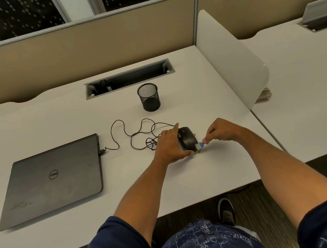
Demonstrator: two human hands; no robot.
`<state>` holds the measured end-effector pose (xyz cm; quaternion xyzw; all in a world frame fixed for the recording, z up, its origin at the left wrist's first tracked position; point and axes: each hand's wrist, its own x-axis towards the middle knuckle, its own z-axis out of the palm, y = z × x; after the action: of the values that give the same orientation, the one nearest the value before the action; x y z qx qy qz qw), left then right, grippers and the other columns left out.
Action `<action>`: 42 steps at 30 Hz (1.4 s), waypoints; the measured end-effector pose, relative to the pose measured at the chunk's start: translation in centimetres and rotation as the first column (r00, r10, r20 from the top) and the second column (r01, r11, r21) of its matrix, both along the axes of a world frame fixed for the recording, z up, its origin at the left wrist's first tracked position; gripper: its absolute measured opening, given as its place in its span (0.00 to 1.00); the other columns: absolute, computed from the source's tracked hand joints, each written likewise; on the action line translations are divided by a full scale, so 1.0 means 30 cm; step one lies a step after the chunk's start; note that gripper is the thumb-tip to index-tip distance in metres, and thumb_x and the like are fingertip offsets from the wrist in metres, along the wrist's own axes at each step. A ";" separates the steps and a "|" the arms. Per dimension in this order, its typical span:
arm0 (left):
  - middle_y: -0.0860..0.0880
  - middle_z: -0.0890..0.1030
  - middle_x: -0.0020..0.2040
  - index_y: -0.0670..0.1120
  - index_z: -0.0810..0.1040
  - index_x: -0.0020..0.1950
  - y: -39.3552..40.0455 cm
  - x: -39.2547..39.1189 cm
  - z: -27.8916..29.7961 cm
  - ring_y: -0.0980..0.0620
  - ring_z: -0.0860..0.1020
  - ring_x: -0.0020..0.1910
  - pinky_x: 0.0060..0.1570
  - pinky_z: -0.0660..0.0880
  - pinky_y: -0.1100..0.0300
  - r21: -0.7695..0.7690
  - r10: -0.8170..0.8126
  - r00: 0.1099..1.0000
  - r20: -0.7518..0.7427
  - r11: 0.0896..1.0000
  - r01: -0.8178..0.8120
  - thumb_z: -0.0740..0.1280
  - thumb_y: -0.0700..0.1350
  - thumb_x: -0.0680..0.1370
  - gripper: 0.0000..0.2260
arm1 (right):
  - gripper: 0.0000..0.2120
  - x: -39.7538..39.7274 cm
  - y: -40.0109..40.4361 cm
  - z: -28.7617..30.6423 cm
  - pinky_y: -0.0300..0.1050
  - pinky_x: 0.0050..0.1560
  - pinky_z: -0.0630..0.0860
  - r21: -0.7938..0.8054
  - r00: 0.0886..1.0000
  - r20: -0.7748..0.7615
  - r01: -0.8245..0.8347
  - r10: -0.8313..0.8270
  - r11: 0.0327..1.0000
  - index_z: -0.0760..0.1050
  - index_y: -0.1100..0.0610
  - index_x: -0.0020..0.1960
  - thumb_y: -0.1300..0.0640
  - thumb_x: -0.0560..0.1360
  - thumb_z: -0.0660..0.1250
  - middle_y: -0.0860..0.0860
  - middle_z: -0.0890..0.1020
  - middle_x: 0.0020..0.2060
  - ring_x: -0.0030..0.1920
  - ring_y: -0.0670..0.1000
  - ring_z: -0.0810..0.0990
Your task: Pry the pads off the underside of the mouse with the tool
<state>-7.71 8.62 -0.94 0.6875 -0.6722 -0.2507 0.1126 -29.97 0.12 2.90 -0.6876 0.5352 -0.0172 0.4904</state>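
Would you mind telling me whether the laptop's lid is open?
No, the laptop lies closed and flat on the desk, its logo facing up.

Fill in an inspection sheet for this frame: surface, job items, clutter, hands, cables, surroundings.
Surface: white desk, bare near the front edge.
Job's things: black mouse turned on its side; blue tool at its near end.
Clutter: closed laptop; mesh pen cup.
Hands: left hand steadies the mouse; right hand pinches the tool.
Cables: mouse cable loops loosely across to the laptop.
Surroundings: partition panel, open cable tray, neighbouring desk.
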 end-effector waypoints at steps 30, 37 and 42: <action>0.47 0.68 0.76 0.48 0.54 0.81 0.001 -0.003 0.009 0.45 0.66 0.73 0.71 0.64 0.48 -0.008 -0.009 1.000 0.018 1.000 0.009 0.76 0.68 0.64 0.55 | 0.07 0.001 -0.016 -0.022 0.45 0.40 0.68 -0.106 0.988 0.068 0.145 -0.138 0.984 0.88 0.62 0.39 0.58 0.67 0.80 0.62 0.86 0.39 0.37 0.49 0.76; 0.47 0.68 0.76 0.48 0.54 0.81 -0.002 -0.003 0.008 0.45 0.66 0.73 0.71 0.64 0.49 -0.002 -0.010 1.000 0.020 1.000 0.010 0.76 0.68 0.64 0.55 | 0.08 0.034 -0.016 -0.032 0.46 0.44 0.72 -0.138 0.975 0.137 0.196 -0.177 0.971 0.88 0.60 0.40 0.54 0.69 0.80 0.61 0.87 0.41 0.41 0.53 0.80; 0.48 0.67 0.77 0.48 0.54 0.82 -0.004 0.000 0.008 0.45 0.65 0.74 0.72 0.63 0.48 0.009 -0.009 1.000 0.014 1.000 0.009 0.76 0.68 0.64 0.55 | 0.12 0.057 -0.028 -0.055 0.50 0.47 0.78 -0.224 0.951 0.113 0.308 -0.290 0.925 0.87 0.63 0.44 0.53 0.72 0.78 0.59 0.87 0.41 0.45 0.57 0.84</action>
<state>-7.71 8.51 -0.69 0.6867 -0.6749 -0.2494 0.1038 -28.27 -0.71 1.26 -0.6508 0.6084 -0.1827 0.4160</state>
